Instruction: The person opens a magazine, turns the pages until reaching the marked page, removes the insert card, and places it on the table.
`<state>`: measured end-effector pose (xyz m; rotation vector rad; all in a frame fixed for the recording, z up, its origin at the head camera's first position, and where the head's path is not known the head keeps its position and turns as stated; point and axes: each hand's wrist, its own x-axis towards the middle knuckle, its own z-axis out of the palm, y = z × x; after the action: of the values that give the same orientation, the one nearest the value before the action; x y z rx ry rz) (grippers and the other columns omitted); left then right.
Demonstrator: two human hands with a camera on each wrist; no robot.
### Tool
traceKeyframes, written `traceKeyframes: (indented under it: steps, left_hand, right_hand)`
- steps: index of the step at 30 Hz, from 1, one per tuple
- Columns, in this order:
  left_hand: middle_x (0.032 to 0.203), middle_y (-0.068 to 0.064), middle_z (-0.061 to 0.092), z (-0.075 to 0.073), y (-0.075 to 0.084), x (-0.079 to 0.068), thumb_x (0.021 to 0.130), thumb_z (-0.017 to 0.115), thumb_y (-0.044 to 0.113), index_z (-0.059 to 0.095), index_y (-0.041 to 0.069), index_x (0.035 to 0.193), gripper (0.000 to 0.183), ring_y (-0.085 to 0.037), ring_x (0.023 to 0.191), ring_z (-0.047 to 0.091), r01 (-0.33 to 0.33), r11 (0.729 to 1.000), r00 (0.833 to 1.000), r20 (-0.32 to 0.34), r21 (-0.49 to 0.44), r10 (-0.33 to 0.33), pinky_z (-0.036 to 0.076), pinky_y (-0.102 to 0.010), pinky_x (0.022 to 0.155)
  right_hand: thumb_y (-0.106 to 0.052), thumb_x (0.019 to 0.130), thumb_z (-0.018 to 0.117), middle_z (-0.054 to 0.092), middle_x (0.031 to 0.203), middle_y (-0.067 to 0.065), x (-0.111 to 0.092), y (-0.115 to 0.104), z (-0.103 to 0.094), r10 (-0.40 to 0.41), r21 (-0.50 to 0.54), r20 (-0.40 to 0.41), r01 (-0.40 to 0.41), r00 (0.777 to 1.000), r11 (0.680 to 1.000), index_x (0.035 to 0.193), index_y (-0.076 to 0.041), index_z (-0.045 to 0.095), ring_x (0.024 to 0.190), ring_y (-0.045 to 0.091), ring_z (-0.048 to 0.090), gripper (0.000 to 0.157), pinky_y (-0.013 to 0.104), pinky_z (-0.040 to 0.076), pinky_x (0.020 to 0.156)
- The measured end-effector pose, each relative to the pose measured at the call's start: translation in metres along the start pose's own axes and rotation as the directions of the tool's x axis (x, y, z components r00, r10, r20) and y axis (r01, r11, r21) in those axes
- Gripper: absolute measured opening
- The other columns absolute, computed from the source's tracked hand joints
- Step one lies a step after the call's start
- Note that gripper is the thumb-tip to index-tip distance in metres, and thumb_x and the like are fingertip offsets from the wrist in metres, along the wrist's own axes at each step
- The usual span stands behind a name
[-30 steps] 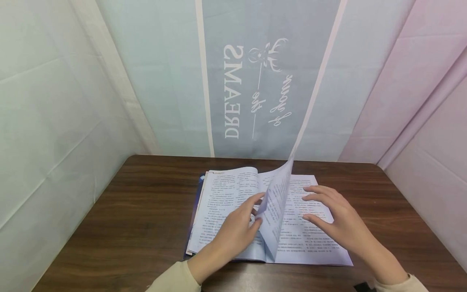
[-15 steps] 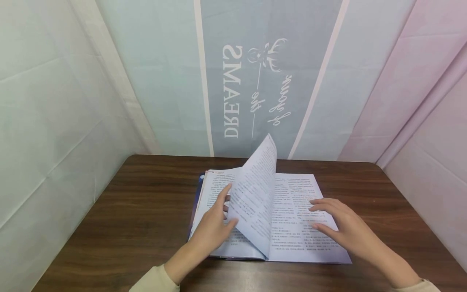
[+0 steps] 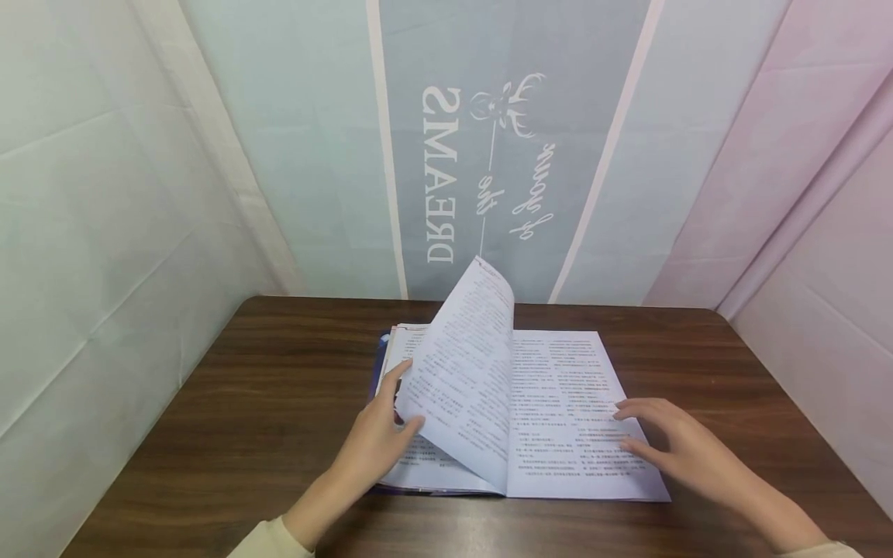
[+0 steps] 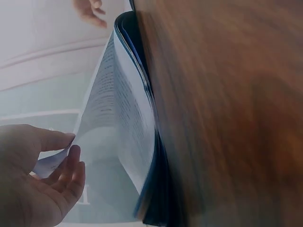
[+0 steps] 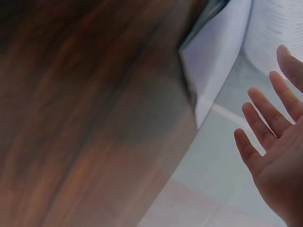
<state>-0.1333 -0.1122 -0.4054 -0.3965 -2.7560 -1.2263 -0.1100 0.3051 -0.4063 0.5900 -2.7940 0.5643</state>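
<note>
An open magazine point(image 3: 572, 418) with printed text lies on the table, its dark blue cover edge showing at the left. One page point(image 3: 460, 372) stands raised over the left half, its top corner pointing up and its free edge toward the left. My left hand point(image 3: 377, 434) pinches that page near its lower corner; in the left wrist view the thumb and fingers of the left hand point(image 4: 42, 175) meet on the paper. Over the right page's edge hovers my right hand point(image 3: 684, 449), fingers relaxed and spread, holding nothing. The right wrist view shows the right hand's fingers point(image 5: 259, 125) apart.
The dark wood-grain table point(image 3: 279, 387) extends around the magazine. Behind it hangs a blue-grey cloth backdrop point(image 3: 579, 155) with mirrored lettering, and a pale cloth point(image 3: 105, 232) closes off the left side.
My left hand has moved left, carrying the page from near the spine over the left half. My right hand has shifted a little right and down, off the middle of the right page.
</note>
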Motion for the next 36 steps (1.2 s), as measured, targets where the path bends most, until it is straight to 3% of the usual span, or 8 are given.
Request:
traceKeyframes:
  steps: [3,7,10,13,17,26,33,36]
  left_hand:
    - [0.127,-0.019,0.061,-0.004,-0.005,-0.001,0.084,0.078,0.005,0.032,0.014,0.152,0.083,-0.017,0.083,0.061,0.011,1.000,1.000,-0.009,0.024,-0.010,0.052,-0.031,0.067]
    - [0.128,-0.017,0.061,-0.010,-0.011,-0.001,0.083,0.079,0.005,0.038,0.013,0.149,0.078,-0.024,0.100,0.065,0.010,0.998,1.000,-0.011,0.059,-0.010,0.056,-0.041,0.080]
    - [0.134,-0.019,0.058,-0.015,-0.015,-0.001,0.083,0.079,0.004,0.041,0.010,0.147,0.074,-0.028,0.112,0.062,0.005,0.996,1.000,0.012,0.086,-0.006,0.053,-0.048,0.090]
    - [0.139,-0.020,0.054,-0.018,-0.019,-0.003,0.083,0.079,0.003,0.043,0.006,0.145,0.072,-0.031,0.119,0.059,-0.004,0.993,0.998,0.055,0.114,-0.002,0.050,-0.050,0.096]
    - [0.141,-0.021,0.051,-0.021,-0.026,-0.007,0.081,0.080,0.003,0.045,0.002,0.143,0.072,-0.033,0.125,0.054,-0.031,0.987,0.994,0.113,0.157,0.013,0.046,-0.049,0.101]
    - [0.139,-0.020,0.052,-0.027,-0.037,-0.015,0.079,0.082,0.008,0.047,0.002,0.141,0.072,-0.035,0.125,0.053,-0.063,0.974,0.978,0.208,0.218,0.017,0.045,-0.051,0.101]
    - [0.140,-0.022,0.051,-0.026,-0.040,-0.019,0.077,0.084,0.011,0.047,0.002,0.141,0.074,-0.040,0.128,0.049,-0.053,0.964,0.967,0.255,0.261,-0.016,0.043,-0.057,0.101]
    - [0.135,-0.021,0.054,-0.025,-0.041,-0.019,0.077,0.085,0.013,0.049,0.002,0.139,0.072,-0.039,0.125,0.052,-0.058,0.958,0.964,0.265,0.279,-0.019,0.046,-0.056,0.098]
  right_hand:
    - [-0.021,0.075,0.087,0.067,0.117,0.002,-0.004,0.009,0.002,0.013,0.009,0.018,-0.013,1.000,1.000,0.112,-0.017,0.069,0.109,0.030,0.062,0.041,0.022,0.047,0.093]
    - [-0.022,0.072,0.088,0.067,0.117,0.005,-0.008,0.020,0.005,0.055,0.032,0.069,-0.058,0.996,0.998,0.113,-0.014,0.070,0.110,0.033,0.062,0.045,0.042,0.050,0.091]
    - [-0.026,0.070,0.089,0.068,0.117,0.002,-0.012,0.027,0.008,0.075,0.049,0.109,-0.080,0.991,0.996,0.114,-0.015,0.070,0.110,0.033,0.062,0.049,0.040,0.051,0.091]
    - [-0.032,0.069,0.090,0.068,0.117,0.001,-0.017,0.033,0.011,0.055,0.063,0.120,-0.063,0.991,0.996,0.113,-0.019,0.070,0.109,0.028,0.063,0.050,0.023,0.049,0.091]
    - [-0.038,0.069,0.089,0.067,0.122,0.003,-0.022,0.038,0.014,0.035,0.090,0.118,-0.046,0.992,0.995,0.113,-0.025,0.069,0.111,0.017,0.059,0.050,0.004,0.034,0.089]
    - [-0.042,0.066,0.087,0.062,0.131,0.009,-0.028,0.043,0.016,0.005,0.124,0.135,-0.022,0.991,0.992,0.118,-0.026,0.067,0.122,0.001,0.048,0.058,-0.001,0.024,0.092]
    - [-0.046,0.066,0.087,0.060,0.135,0.008,-0.027,0.045,0.016,0.029,0.083,0.183,-0.045,0.983,0.996,0.120,-0.027,0.068,0.119,0.034,0.055,0.061,0.002,0.028,0.091]
    - [-0.043,0.064,0.088,0.060,0.135,0.009,-0.027,0.044,0.017,0.028,0.077,0.184,-0.043,0.982,0.996,0.120,-0.027,0.069,0.118,0.039,0.055,0.061,0.002,0.029,0.092]
